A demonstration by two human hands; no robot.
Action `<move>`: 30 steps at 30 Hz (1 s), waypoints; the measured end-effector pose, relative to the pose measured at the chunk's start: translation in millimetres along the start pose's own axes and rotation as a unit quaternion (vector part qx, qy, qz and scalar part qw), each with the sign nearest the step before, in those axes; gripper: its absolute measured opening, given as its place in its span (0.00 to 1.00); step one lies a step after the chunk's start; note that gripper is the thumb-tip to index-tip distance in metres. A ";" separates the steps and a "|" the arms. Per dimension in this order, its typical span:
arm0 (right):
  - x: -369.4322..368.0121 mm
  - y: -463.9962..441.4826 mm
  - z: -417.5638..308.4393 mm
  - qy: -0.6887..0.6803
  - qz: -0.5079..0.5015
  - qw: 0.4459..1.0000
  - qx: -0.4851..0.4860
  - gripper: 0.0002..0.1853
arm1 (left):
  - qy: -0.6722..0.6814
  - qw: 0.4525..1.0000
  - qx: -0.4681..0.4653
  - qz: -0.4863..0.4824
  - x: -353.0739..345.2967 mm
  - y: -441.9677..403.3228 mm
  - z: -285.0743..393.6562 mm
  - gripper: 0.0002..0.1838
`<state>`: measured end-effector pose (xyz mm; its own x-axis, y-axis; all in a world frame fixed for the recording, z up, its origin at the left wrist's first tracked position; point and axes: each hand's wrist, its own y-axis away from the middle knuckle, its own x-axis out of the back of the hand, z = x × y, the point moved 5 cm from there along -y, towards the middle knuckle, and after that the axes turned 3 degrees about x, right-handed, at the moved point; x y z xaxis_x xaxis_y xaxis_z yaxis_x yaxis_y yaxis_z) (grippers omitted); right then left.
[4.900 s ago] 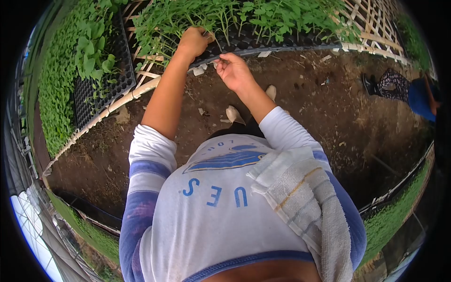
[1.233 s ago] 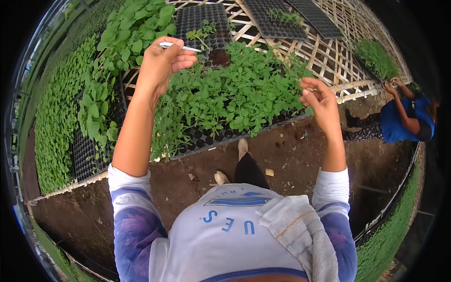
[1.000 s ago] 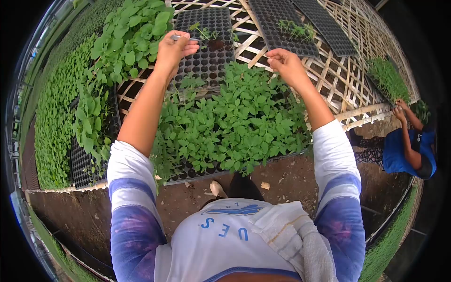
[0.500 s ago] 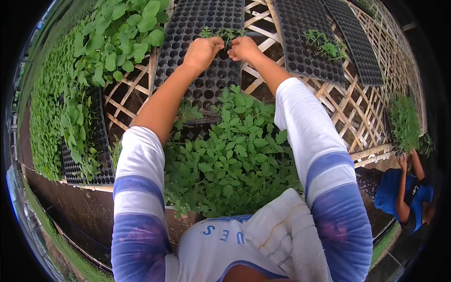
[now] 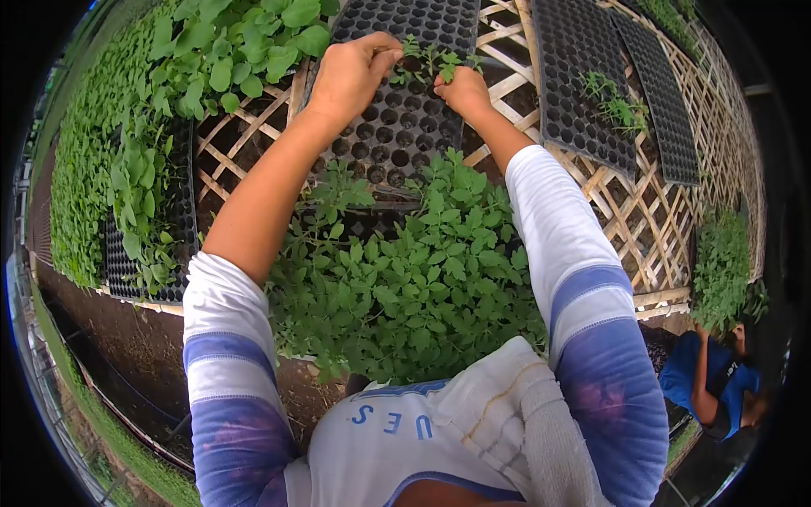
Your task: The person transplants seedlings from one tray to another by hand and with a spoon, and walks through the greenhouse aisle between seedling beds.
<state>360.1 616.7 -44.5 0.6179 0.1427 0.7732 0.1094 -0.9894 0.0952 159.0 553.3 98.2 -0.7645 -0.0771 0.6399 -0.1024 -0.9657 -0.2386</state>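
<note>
A black seedling tray (image 5: pixel 397 127) with many round cells lies ahead of me, and both hands are over its middle. Small green seedlings (image 5: pixel 429 57) stand or lie between my hands. My left hand (image 5: pixel 359 74) is closed, thumb and fingers pinched beside the leaves; what is in the pinch is hidden. My right hand (image 5: pixel 465 91) is closed too, its fingertips at a seedling (image 5: pixel 449 68) whose leaves show above them. Dense leafy seedlings (image 5: pixel 414 279) fill the space between the tray and my body.
Bamboo lattice (image 5: pixel 625 203) supports the trays. Right of it, another black tray (image 5: pixel 583 93) carries a small heap of seedlings (image 5: pixel 612 101). Broad-leaved plants (image 5: pixel 245 51) crowd the left. A person in blue (image 5: pixel 705 380) is at the far right, beside more seedlings (image 5: pixel 721 266).
My view has shifted, so the trays appear farther right. My hands have moved apart, the left rising slightly and the right shifting right, with more of the seedlings showing between them.
</note>
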 end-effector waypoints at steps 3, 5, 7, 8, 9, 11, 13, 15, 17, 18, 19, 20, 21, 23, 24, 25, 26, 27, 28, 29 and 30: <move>-0.7 6.0 -6.4 0.073 0.029 0.995 0.061 0.11 | 0.097 0.993 0.068 0.004 50.1 26.8 1.4 0.12; -2.2 9.2 -11.9 0.122 0.050 0.987 0.093 0.11 | 0.131 0.986 0.093 0.036 82.9 47.9 2.1 0.12; 0.1 8.8 -15.4 0.092 0.025 0.995 0.040 0.11 | 0.144 0.982 0.110 0.062 113.6 66.7 -9.7 0.13; 2.3 10.0 -21.0 0.093 0.024 0.995 0.039 0.11 | 0.130 0.981 0.117 0.082 126.7 76.3 -18.5 0.13; 3.8 10.7 -26.6 0.090 0.020 0.995 0.047 0.10 | 0.139 0.977 0.135 0.093 136.3 85.7 -24.8 0.12; -0.9 9.9 -30.1 0.089 0.013 0.994 0.055 0.10 | 0.155 0.967 0.170 0.111 147.2 103.8 -32.9 0.12; -11.0 -1.9 -22.1 0.141 0.036 0.987 0.069 0.12 | 0.148 0.967 0.178 0.104 147.4 114.8 -37.7 0.12; -7.0 4.1 -28.7 0.161 0.056 0.984 0.053 0.12 | 0.136 0.970 0.183 0.086 145.0 122.5 -37.9 0.13; -5.3 7.2 -30.6 0.132 0.069 0.988 0.051 0.11 | 0.134 0.971 0.193 0.054 135.1 123.4 -32.4 0.13; -4.9 8.9 -27.7 0.132 0.067 0.988 0.048 0.11 | 0.143 0.971 0.187 0.034 127.7 121.2 -25.6 0.13; -4.1 11.6 -20.5 0.065 0.057 0.996 0.011 0.11 | 0.136 0.974 0.179 0.014 119.1 118.2 -14.9 0.14; -0.9 17.1 -18.1 0.032 0.052 0.998 -0.007 0.11 | 0.117 0.980 0.159 -0.012 106.9 113.1 -11.1 0.14; 3.9 24.6 -19.1 -0.001 0.049 0.998 -0.026 0.11 | 0.099 0.985 0.139 -0.038 92.8 107.8 -8.0 0.14; 3.6 55.2 -17.9 -0.086 -0.078 0.989 -0.088 0.13 | 0.020 0.990 0.095 -0.106 59.5 99.7 6.2 0.13; 4.4 68.8 -23.9 -0.061 -0.144 0.984 -0.090 0.11 | -0.024 0.991 0.054 -0.123 42.0 94.9 9.6 0.12; -4.4 76.3 -19.7 -0.045 -0.179 0.982 -0.041 0.08 | -0.068 0.987 0.013 -0.142 22.6 92.7 11.5 0.11; -16.0 79.8 -13.9 -0.018 -0.178 0.983 0.029 0.07 | -0.110 0.984 -0.029 -0.139 5.7 91.1 13.6 0.10; -23.3 88.0 -12.9 -0.035 -0.211 0.977 0.001 0.11 | -0.150 0.976 -0.069 -0.140 -9.4 90.9 18.3 0.09; -27.1 92.6 -14.4 -0.028 -0.227 0.973 0.009 0.14 | -0.202 0.960 -0.082 -0.173 -24.9 89.7 18.0 0.08; -30.0 95.1 -15.9 -0.023 -0.244 0.969 0.016 0.16 | -0.203 0.959 -0.087 -0.175 -34.6 87.8 16.5 0.08; -31.6 95.1 -15.8 -0.027 -0.241 0.970 0.013 0.16 | -0.224 0.949 -0.105 -0.197 -46.6 88.6 13.7 0.08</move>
<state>338.7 517.7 -50.1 0.5300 0.5901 0.6090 0.4147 -0.8068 0.4209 194.2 467.9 57.3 -0.2984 0.1359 0.9447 -0.4845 -0.8744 -0.0273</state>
